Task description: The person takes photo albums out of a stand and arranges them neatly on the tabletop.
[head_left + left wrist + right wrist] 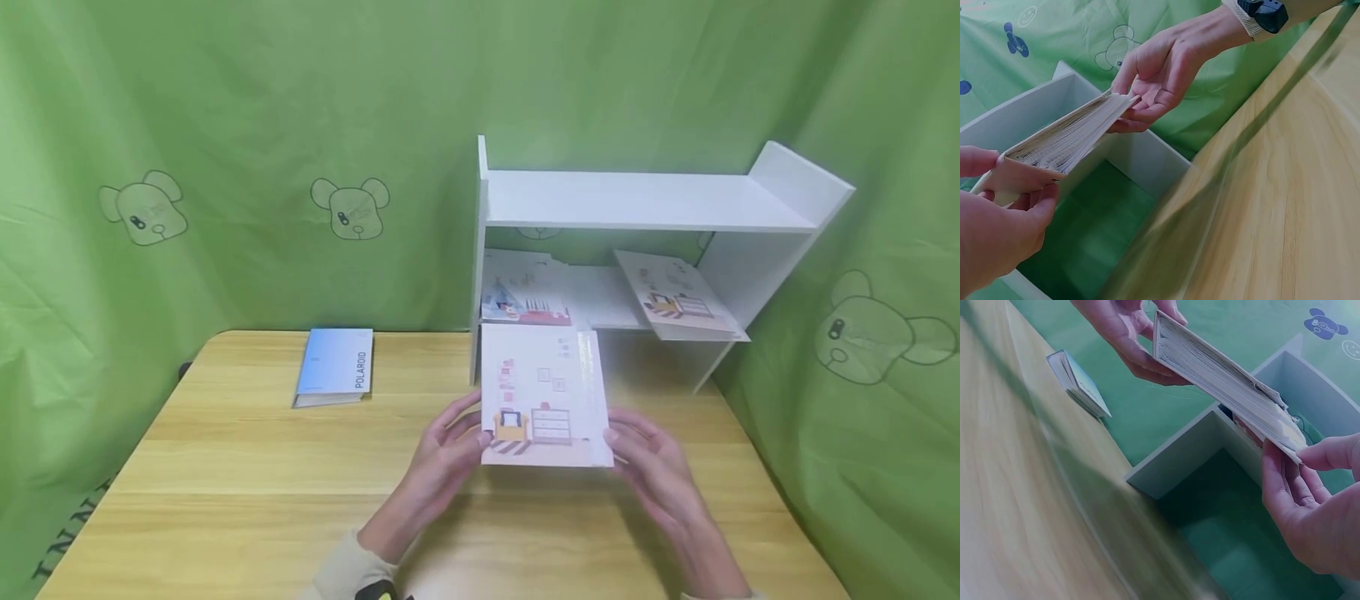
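Both hands hold a thick photo album (542, 392), its pale cover printed with an armchair, a dresser and small pictures. On its left edge, my left hand (444, 458) grips with the thumb on top and fingers beneath. The opposite edge is pinched by my right hand (654, 462). Off the table, the album is held in front of the white shelf (645, 200). In the left wrist view, the album's page edges (1069, 137) show between the covers. Parts of the fingers are hidden under the album.
A blue album marked POLAROID (337, 367) lies on the wooden table (262, 475) to the left. On the middle board of the shelf lie an illustrated album (675, 296) at right, jutting past the front edge, and another (525, 292) at left. Green curtain (247, 108) surrounds the table.
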The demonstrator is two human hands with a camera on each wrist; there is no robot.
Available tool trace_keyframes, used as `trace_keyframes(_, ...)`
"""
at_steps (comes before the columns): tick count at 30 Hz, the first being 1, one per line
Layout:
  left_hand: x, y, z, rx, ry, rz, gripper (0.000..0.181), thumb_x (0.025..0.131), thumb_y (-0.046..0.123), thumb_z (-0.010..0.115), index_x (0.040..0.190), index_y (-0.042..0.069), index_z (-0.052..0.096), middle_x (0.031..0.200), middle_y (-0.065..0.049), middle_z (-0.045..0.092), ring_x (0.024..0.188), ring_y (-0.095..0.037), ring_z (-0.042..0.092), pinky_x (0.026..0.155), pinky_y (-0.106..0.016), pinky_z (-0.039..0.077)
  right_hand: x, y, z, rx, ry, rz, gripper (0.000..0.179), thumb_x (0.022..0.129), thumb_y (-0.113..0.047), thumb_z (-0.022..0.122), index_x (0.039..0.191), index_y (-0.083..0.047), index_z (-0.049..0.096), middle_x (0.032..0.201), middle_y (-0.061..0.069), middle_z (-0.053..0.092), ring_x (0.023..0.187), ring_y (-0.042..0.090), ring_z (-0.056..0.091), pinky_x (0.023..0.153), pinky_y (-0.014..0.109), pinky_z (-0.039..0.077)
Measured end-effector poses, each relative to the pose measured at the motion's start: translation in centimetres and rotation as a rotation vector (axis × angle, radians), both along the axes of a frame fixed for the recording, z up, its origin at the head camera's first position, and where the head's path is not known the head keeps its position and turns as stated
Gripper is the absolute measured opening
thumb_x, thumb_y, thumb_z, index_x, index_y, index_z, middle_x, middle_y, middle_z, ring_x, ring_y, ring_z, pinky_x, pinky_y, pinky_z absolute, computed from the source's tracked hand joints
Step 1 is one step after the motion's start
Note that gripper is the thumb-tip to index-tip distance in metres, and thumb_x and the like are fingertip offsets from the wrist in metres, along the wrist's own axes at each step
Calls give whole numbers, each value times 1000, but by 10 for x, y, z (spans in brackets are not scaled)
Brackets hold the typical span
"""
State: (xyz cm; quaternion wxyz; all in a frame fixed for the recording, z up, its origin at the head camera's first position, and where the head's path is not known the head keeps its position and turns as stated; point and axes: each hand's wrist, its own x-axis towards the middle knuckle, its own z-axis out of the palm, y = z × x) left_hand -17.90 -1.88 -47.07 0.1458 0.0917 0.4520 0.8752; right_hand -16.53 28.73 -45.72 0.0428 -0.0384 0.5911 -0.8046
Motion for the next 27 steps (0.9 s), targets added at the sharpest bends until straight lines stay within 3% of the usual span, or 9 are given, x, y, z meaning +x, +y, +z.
trace_keyframes(6, 1, -10, -5, 6, -7, 7, 65, 91, -7, 61, 152, 10, 45, 139, -20, 54, 120, -32, 59, 107, -45, 51, -3, -10, -4, -1, 13, 26, 32, 99, 9, 54, 123, -9, 66, 115, 6, 74, 101, 19, 71, 89, 37, 62)
trace_keyframes(16, 1, -29, -12, 0, -8, 21, 65, 92, -8, 59, 153, 7, 41, 138, -19, 54, 119, -30, 59, 108, -43, 51, -10, -28, -9, 36, -44, 27, 30, 97, 7, 59, 123, -8, 64, 115, 6, 73, 102, 21, 71, 91, 38, 61)
trace_keyframes(27, 2, -51, -18, -14, 7, 47, 66, 92, -9, 56, 153, 5, 38, 137, -20, 54, 119, -30, 59, 107, -45, 51, -16, -52, -12, 55, -68, 34, 33, 96, 7, 62, 128, 3, 58, 113, 8, 72, 99, 22, 71, 88, 37, 62)
